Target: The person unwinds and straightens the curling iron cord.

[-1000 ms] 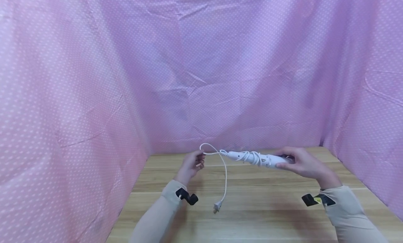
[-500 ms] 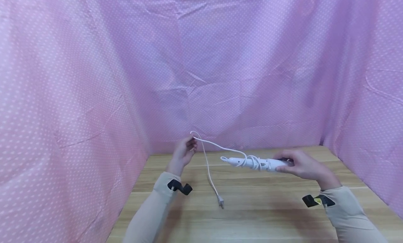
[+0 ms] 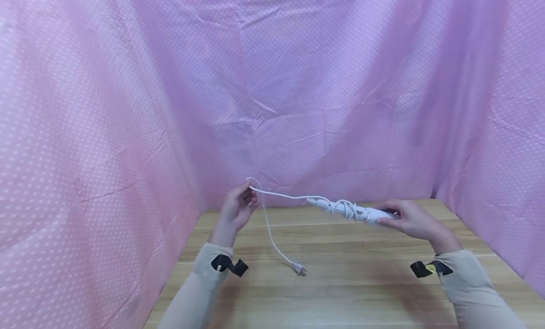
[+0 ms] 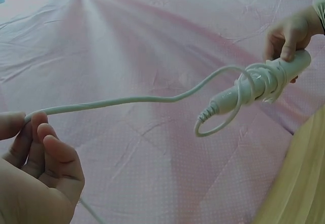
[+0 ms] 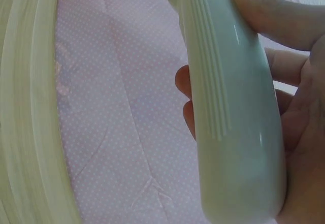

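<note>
My left hand [image 3: 235,208] pinches a white power cord [image 3: 285,195] between thumb and fingertips. One length of this cord runs right to a slim white hair straightener [image 3: 371,215], and the other hangs down to a two-prong plug [image 3: 299,269]. Several loose turns of cord wrap the straightener's middle, near its tapered cord end, as the left wrist view shows. My right hand [image 3: 410,220] grips the opposite, wider end, thumb on one side and fingers behind. In the right wrist view the ribbed, rounded shell [image 5: 238,132] fills the hand. The straightener is held above the table.
A light wood-grain table [image 3: 340,300] lies below both hands. Pink polka-dot cloth [image 3: 272,106] stands as walls at the back, left and right. Each sleeved wrist carries a black camera mount [image 3: 230,264].
My left hand has moved left and slightly up with the cord, drawing a longer stretch away from the straightener. The plug swings beneath. My right hand stays nearly in place, the straightener tilting slightly.
</note>
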Available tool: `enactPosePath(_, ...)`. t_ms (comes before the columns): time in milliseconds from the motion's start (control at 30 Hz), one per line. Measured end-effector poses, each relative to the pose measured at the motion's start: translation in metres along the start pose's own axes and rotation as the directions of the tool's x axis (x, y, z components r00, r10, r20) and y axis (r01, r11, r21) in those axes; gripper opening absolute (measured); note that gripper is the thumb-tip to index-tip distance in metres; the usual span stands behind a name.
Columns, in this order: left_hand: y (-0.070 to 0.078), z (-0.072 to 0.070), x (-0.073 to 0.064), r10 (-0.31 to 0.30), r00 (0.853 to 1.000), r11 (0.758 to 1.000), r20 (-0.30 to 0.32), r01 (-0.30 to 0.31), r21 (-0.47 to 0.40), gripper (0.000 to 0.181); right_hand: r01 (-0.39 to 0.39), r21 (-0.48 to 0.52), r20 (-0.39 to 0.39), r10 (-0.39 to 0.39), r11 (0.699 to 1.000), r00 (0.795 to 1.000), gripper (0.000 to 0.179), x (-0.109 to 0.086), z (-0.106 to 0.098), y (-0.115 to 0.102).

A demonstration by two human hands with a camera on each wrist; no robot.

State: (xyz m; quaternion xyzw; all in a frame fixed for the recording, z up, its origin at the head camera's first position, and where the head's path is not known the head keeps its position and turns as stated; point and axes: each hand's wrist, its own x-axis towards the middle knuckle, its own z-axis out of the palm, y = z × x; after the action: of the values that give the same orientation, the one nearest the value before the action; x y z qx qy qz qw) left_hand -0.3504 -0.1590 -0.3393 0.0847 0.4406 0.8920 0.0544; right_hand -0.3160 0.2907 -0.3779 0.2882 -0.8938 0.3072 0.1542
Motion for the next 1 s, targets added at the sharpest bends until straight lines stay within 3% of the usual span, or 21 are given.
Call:
enactPosePath(167, 0.005, -0.012, -0.016, -0.015, 0.999, 0.999, 0.05, 0.014, 0.032, 0.037, -0.03, -0.01, -0.045, 0.03, 0.999, 0.999, 0.023, -0.001, -0.002, 0.005)
enactPosePath(300, 0.005, -0.03, -0.027, -0.071, 0.995, 0.979, 0.064, 0.057, 0.196, 0.039, -0.029, -0.017, -0.113, 0.027, 0.999, 0.993, 0.023, 0.001, -0.006, 0.004)
enactPosePath(500, -0.015, -0.059, -0.029, -0.159, 0.985, 0.889, -0.074, 0.175, 0.423, 0.024, -0.034, -0.002, -0.17, 0.033, 0.999, 0.985, 0.025, 0.002, -0.014, -0.001)
enactPosePath(700, -0.047, -0.083, -0.023, -0.169, 0.97, 0.805, -0.176, 0.239, 0.543, 0.013, -0.001, 0.031, -0.185, 0.007, 1.0, 0.983, 0.026, 0.003, -0.017, -0.007)
enactPosePath(867, -0.067, -0.093, -0.015, -0.151, 0.954, 0.789, -0.259, 0.274, 0.55, 0.011, 0.026, 0.064, -0.173, -0.015, 0.998, 0.985, 0.026, 0.003, -0.02, -0.016)
enactPosePath(1000, -0.086, -0.097, -0.011, -0.191, 0.95, 0.773, -0.248, 0.301, 0.559, 0.023, 0.051, 0.067, -0.128, -0.042, 0.996, 0.991, 0.024, 0.002, -0.018, -0.021)
